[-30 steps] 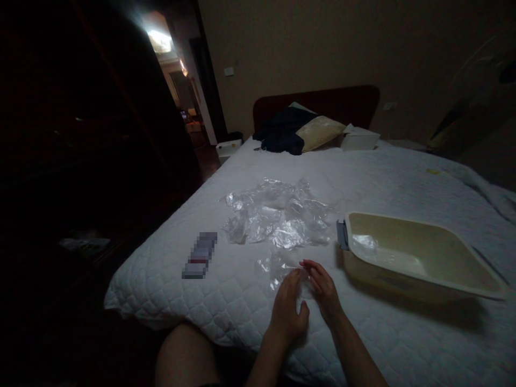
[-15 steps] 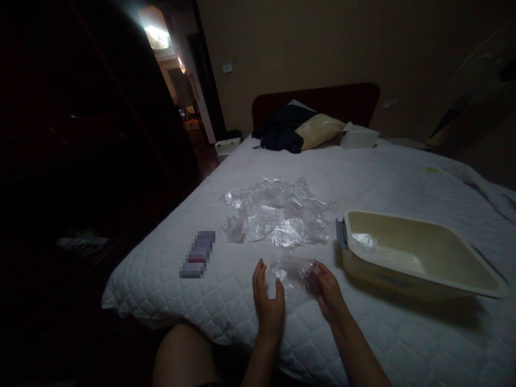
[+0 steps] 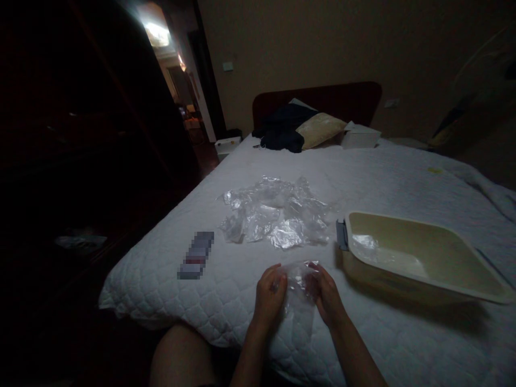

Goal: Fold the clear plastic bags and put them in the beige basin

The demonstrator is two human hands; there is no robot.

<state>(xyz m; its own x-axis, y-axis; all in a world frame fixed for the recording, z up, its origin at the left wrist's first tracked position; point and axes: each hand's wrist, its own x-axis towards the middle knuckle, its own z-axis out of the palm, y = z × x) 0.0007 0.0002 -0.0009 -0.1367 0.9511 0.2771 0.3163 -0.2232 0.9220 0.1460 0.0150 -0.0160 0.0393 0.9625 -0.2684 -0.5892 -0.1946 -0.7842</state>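
A small clear plastic bag (image 3: 297,285) is held up just above the white quilted bed (image 3: 242,301), near its front edge. My left hand (image 3: 269,296) pinches the bag's left top corner. My right hand (image 3: 325,293) grips its right top corner, fingers closed. The bag hangs down between both hands. A heap of crumpled clear plastic bags (image 3: 276,213) lies on the bed beyond my hands. A beige plastic basin (image 3: 419,258) stands to the right, with a bit of clear plastic inside at its left end.
A small flat dark object (image 3: 195,255), blurred out, lies on the bed to the left. Pillows, dark clothing (image 3: 282,128) and a white box (image 3: 358,137) sit by the headboard. My bare knee (image 3: 181,355) shows below. The room's left side is dark.
My left hand, open beside the bag half a second ago, has closed on its left corner. Both hands have lifted the bag off the quilt and drawn it slightly toward me.
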